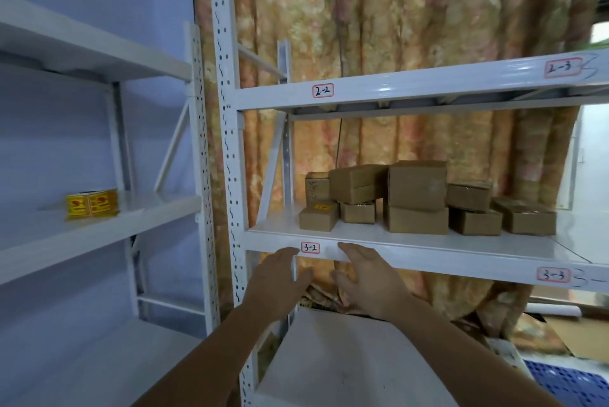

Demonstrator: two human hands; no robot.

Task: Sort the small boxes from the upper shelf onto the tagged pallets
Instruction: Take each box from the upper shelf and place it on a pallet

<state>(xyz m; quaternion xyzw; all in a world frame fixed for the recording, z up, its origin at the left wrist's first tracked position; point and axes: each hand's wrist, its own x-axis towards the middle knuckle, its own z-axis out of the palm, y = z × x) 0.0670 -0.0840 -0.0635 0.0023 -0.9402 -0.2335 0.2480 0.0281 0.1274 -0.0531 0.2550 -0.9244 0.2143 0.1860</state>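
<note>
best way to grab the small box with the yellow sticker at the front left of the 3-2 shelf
Take the box with the yellow sticker by its two short side faces, coming straight in from the front over the shelf edge. It lies flat, nearest the lip, nothing stacked on it, and both open hands, left and right, are just below.

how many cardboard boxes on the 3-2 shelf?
9 visible: three at left, one on top, two stacked centre, two stacked right, one far right. More may be hidden behind.
</note>
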